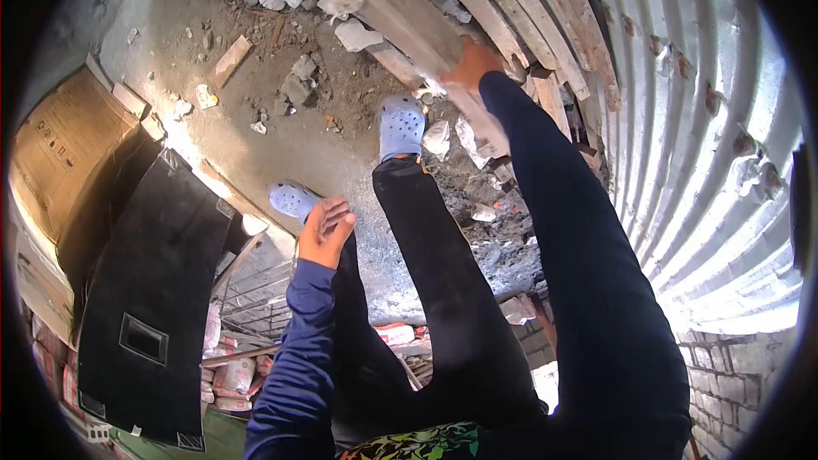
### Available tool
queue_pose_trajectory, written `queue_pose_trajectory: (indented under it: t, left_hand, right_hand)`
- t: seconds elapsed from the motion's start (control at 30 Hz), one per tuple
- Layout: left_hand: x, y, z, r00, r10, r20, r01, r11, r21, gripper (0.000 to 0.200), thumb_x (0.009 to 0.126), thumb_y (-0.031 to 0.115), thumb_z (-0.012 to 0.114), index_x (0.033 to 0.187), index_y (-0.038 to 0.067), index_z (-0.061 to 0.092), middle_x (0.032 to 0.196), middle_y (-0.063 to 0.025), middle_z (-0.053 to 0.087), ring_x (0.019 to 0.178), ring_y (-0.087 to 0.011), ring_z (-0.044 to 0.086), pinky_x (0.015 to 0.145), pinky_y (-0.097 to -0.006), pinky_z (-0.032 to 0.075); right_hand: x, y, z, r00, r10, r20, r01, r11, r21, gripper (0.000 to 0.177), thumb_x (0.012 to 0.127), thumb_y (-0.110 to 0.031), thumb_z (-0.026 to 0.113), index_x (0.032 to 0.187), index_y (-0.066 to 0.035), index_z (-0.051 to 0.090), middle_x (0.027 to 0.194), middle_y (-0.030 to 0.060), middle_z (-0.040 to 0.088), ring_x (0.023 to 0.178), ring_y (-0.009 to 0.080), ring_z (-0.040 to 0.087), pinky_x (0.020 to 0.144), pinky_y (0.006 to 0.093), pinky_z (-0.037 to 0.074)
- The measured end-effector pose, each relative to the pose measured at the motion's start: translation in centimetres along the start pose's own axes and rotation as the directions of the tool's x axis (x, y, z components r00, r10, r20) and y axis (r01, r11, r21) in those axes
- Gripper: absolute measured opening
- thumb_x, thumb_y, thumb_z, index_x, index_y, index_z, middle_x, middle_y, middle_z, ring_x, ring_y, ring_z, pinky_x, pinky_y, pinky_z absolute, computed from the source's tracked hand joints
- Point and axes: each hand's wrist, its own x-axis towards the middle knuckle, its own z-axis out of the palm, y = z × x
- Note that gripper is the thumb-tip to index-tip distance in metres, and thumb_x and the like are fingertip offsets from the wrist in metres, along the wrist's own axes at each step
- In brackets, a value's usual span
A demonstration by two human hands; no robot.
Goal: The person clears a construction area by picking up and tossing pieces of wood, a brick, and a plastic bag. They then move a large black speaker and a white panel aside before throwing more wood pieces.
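My right hand (470, 66) reaches far out and grips the edge of a long wooden plank (402, 24), the nearest of several boards leaning by the metal wall. The fingers there look slightly blurred. Lower down, my left hand (325, 234) hangs in front of my left leg, fingers loosely curled, thumb apart, with nothing in it. Behind the gripped plank stand more wooden boards (503, 8). My blue clog (400, 126) stands close to the plank's lower part; the other clog (292, 200) is partly hidden behind my left hand.
A corrugated metal sheet (682, 119) rises on the right. Broken concrete chunks (298, 81) and a short wood piece (230, 61) lie on the dirt floor. At left are a cardboard box (72, 145) and a black panel (153, 273). Bags (232, 379) lie behind.
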Motion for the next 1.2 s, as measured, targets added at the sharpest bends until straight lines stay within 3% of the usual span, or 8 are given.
queue_pose_trajectory:
  t: [0.23,0.37,0.47,0.57,0.63,0.7,0.87,1.2]
  left_hand:
    - [5.6,5.8,3.9,0.989,0.049,-0.137,-0.093,0.938,-0.334,0.075,0.074,0.031,0.075,0.132,0.004,0.035,0.119,-0.0181,0.052,0.106,-0.0214,0.053,0.089,-0.0316,0.043]
    - [10.1,11.8,4.3,0.93,0.105,-0.351,-0.168,0.974,-0.154,0.094,0.062,0.049,0.08,0.127,-0.004,0.038,0.113,-0.0159,0.056,0.096,-0.0194,0.056,0.071,-0.0266,0.048]
    - [10.0,13.6,1.0,0.996,0.074,0.053,-0.061,0.973,-0.224,0.067,0.069,0.041,0.076,0.113,-0.004,0.053,0.096,-0.01,0.061,0.088,-0.0185,0.058,0.079,-0.0293,0.045]
    - [8.9,12.0,-3.9,0.986,0.143,0.088,-0.12,0.967,-0.226,0.059,0.072,0.034,0.073,0.111,-0.005,0.053,0.097,-0.0089,0.061,0.087,-0.017,0.057,0.081,-0.0295,0.044]
    - [7.6,10.1,-8.3,0.991,0.134,0.03,-0.128,0.981,-0.144,0.058,0.072,0.031,0.071,0.113,-0.006,0.051,0.099,-0.0092,0.06,0.088,-0.0166,0.057,0.08,-0.0291,0.045]
    - [4.0,11.3,-11.7,0.992,0.09,0.093,-0.084,0.994,-0.068,0.069,0.071,0.033,0.07,0.121,-0.008,0.045,0.105,-0.012,0.058,0.093,-0.0184,0.057,0.084,-0.0299,0.044]
    - [-5.5,12.9,-15.3,0.997,0.08,0.018,-0.082,0.982,0.17,0.089,0.056,0.044,0.073,0.123,-0.005,0.042,0.107,-0.0146,0.055,0.1,-0.0215,0.054,0.089,-0.0324,0.041]
    - [-15.5,9.6,-14.0,0.998,0.018,-0.065,-0.019,1.0,-0.009,0.1,0.048,0.034,0.081,0.126,-0.006,0.035,0.109,-0.0154,0.054,0.101,-0.0227,0.053,0.09,-0.0336,0.039]
  right_hand:
    - [-10.7,-9.1,-7.4,0.949,-0.274,0.156,0.17,0.86,0.481,0.077,0.055,-0.044,0.08,0.112,0.003,0.056,0.104,0.022,0.062,0.097,0.0304,0.061,0.085,0.0346,0.046]
    - [-15.7,-16.0,-10.0,0.983,-0.02,0.183,-0.037,0.952,0.304,0.091,0.054,-0.047,0.076,0.117,0.012,0.044,0.107,0.026,0.058,0.101,0.0326,0.059,0.087,0.0356,0.046]
    - [-18.7,-20.6,-10.4,0.96,0.093,0.264,-0.178,0.931,0.32,0.082,0.061,-0.042,0.072,0.119,0.009,0.042,0.103,0.0263,0.06,0.097,0.0377,0.06,0.084,0.0393,0.048]
    - [-20.1,-22.5,-8.8,0.96,0.045,0.275,-0.152,0.912,0.381,0.087,0.058,-0.048,0.075,0.115,0.011,0.045,0.103,0.0295,0.059,0.099,0.0393,0.058,0.086,0.0406,0.047]
    - [-19.7,-22.0,-7.3,0.883,-0.353,0.31,0.146,0.833,0.534,0.094,0.057,-0.05,0.077,0.121,0.01,0.043,0.111,0.0293,0.056,0.108,0.0383,0.054,0.092,0.0389,0.042]
    - [-15.0,-20.2,-8.7,0.984,-0.179,-0.001,0.139,0.762,0.632,0.099,0.058,-0.051,0.078,0.127,0.008,0.04,0.12,0.0286,0.051,0.115,0.0364,0.049,0.098,0.038,0.038]
    - [2.5,-14.6,-9.8,0.763,-0.047,-0.645,-0.003,0.997,-0.077,0.117,0.061,-0.05,0.076,0.145,-0.01,0.005,0.147,0.0207,0.018,0.133,0.0379,0.025,0.106,0.0552,0.021]
    - [11.6,-13.9,-10.0,0.857,-0.108,-0.503,-0.032,0.965,-0.262,0.117,0.06,-0.042,0.078,0.146,-0.017,0.003,0.13,0.0245,0.039,0.111,0.0374,0.049,0.095,0.0514,0.038]
